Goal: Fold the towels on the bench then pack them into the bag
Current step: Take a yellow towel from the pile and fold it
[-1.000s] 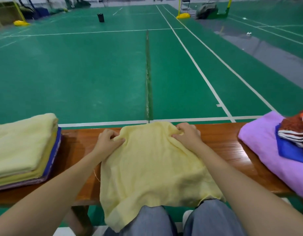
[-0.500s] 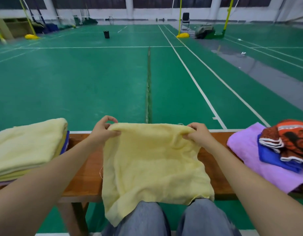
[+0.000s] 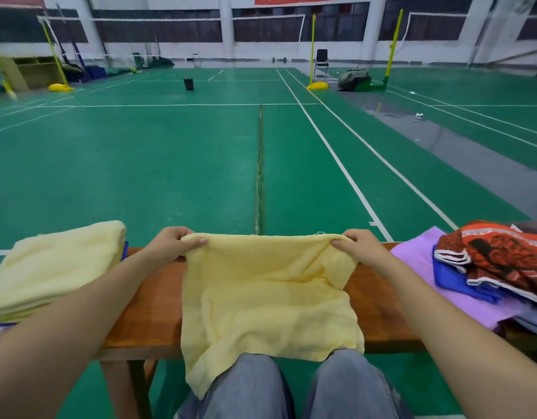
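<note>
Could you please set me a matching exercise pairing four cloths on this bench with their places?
Things: 1 unfolded yellow towel; 2 folded yellow stack; 3 purple towel; 4 orange patterned cloth.
Places: A on the blue towel; B left end of the bench; C held by left hand and right hand; D under the blue towel.
Pairs: 1-C, 2-B, 3-D, 4-A.

A person's left hand [image 3: 173, 244] and right hand [image 3: 359, 246] pinch the far corners of a pale yellow terry towel [image 3: 270, 294] raised over a brown wooden bench [image 3: 146, 322], between a folded stack of yellow towels [image 3: 52, 267] and a heap of purple, blue and orange-patterned cloths [image 3: 485, 267], its near edge draping over 2 denim-clad knees [image 3: 294, 385].
</note>
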A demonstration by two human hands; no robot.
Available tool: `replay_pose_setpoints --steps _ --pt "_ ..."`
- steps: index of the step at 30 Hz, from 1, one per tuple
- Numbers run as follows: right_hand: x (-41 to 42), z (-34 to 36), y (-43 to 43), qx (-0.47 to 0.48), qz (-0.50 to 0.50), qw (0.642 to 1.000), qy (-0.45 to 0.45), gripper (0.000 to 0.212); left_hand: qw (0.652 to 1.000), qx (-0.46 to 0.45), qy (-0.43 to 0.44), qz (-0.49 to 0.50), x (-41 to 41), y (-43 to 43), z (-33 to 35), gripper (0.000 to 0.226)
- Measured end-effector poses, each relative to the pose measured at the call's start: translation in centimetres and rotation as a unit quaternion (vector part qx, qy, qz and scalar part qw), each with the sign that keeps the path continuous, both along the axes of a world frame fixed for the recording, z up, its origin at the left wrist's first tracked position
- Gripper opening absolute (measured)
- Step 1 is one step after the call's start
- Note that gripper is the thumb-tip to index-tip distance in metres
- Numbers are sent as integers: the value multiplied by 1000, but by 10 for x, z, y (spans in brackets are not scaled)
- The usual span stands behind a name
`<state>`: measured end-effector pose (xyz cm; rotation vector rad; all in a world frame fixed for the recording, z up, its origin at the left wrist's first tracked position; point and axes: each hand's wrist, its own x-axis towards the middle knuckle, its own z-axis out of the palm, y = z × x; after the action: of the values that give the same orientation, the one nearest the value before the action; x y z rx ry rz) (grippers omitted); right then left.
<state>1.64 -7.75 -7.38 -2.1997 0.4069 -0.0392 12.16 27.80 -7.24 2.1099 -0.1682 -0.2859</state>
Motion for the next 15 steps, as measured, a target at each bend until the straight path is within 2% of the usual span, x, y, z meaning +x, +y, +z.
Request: replay_pose_setpoints --steps 2,6,9,13,15 --pt "-2 2 -2 -9 -5 1000 -1 9 1000 -20 -14 16 -3 -2 7 14" --pt "-5 4 -2 3 -24 999 -21 18 995 -65 -44 62 -4 0 16 17" --pt "-7 8 -5 13 -72 996 -52 10 993 -85 -48 61 -3 3 24 19" --pt "-11 20 -11 66 -137 981 -119 26 988 -139 -29 63 -8 5 40 8" --pt "-11 29 -12 99 -146 974 -145 23 982 -176 -28 64 -8 4 48 5"
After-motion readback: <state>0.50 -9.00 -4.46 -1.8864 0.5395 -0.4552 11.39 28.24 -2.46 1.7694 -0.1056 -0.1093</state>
